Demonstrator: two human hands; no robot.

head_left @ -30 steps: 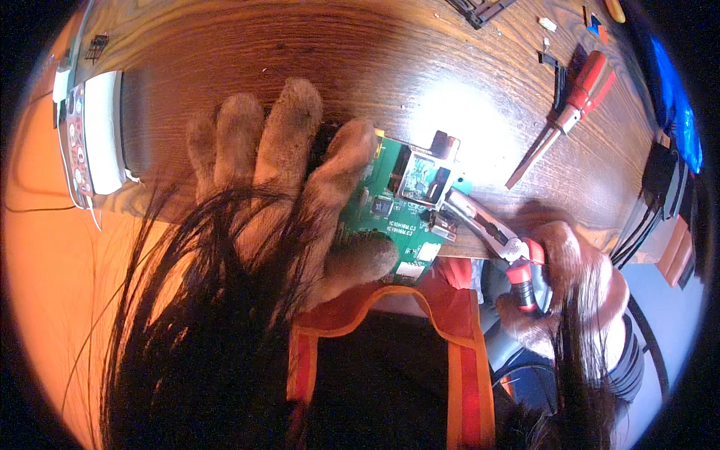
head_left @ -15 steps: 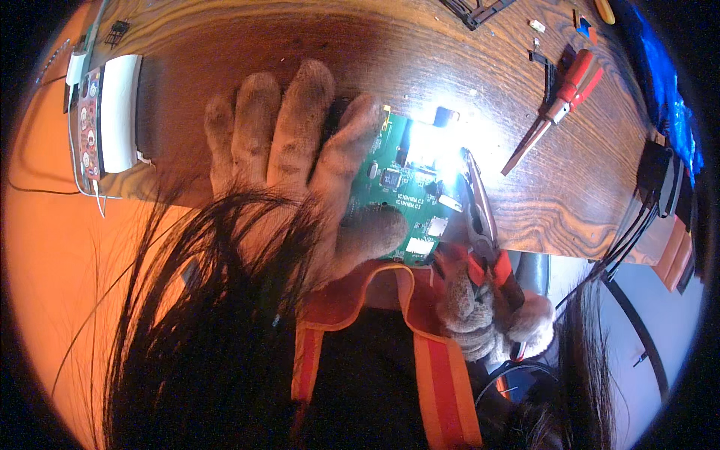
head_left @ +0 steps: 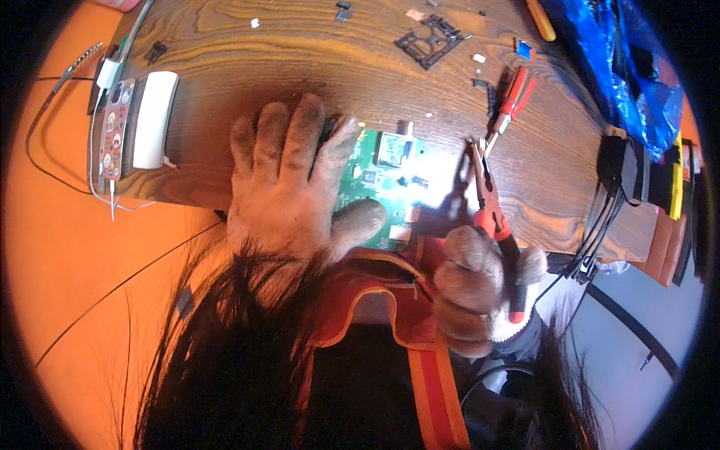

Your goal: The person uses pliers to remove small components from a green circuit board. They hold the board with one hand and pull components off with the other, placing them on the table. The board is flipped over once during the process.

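A green circuit board (head_left: 360, 191) is set at the near edge of the wooden surface (head_left: 217, 56), just in front of the body, with a boxy metal part (head_left: 391, 150) borne on its far half. The hands are kept apart from each other. The board's left side is covered by the gloved left hand (head_left: 289, 180), its fingers stretched out and its thumb laid across the board's face; whether any fingertip is tucked beneath cannot be told. Red-handled pliers (head_left: 489, 199) are clamped in the gloved right hand (head_left: 476, 289), their nose pointed away from the body and held to the right of the board — well clear of it. Whether anything is pinched at the tips cannot be made out. The step in hand is judged to be plier work on the steadied board, with the tool drawn aside for the moment. For another bite, the nose would need to be brought back leftward, and the board kept pressed down meanwhile. Care would be called for near the red screwdriver (head_left: 512, 101), by whose shaft the plier tips are seen — contact cannot be judged — and in the glare, by which the board's right side is washed out.
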